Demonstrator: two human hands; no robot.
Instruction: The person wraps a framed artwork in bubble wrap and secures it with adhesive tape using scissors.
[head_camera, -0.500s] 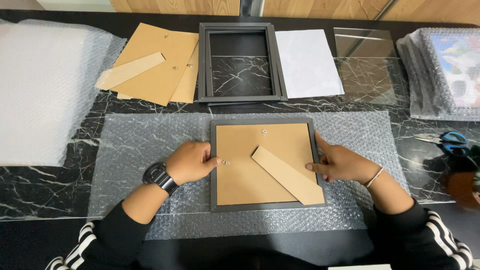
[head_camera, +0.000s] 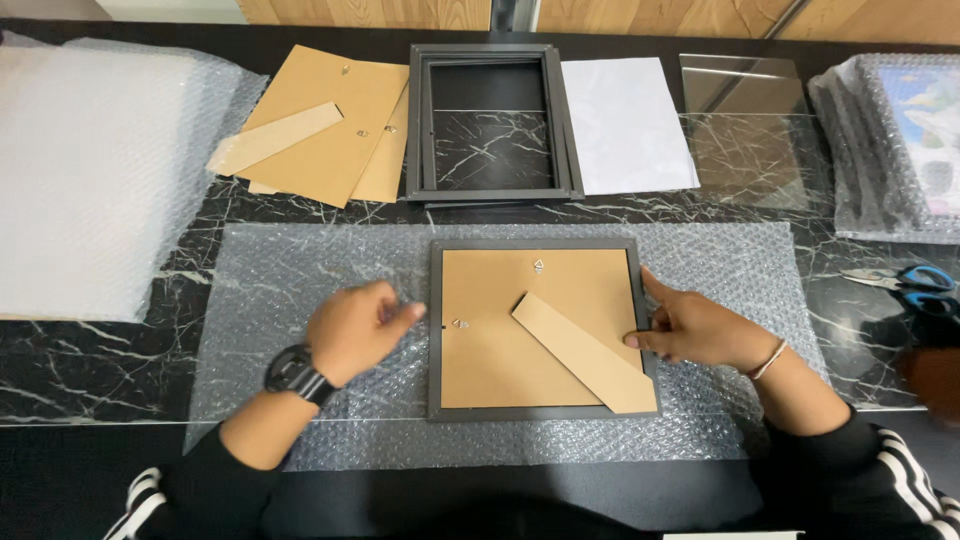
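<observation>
Frame (head_camera: 540, 330) lies between left hand (head_camera: 352, 330) and right hand (head_camera: 695, 330).

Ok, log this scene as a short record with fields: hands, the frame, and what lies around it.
left hand: beside the frame's left edge, fingertip close to it, contact unclear
right hand: on the frame's right edge
picture frame: face down, brown backing and stand showing
bubble wrap sheet: under the frame
empty frames: stacked behind
backing boards: behind, left
white sheet: right of the empty frames
scissors: far right
</observation>
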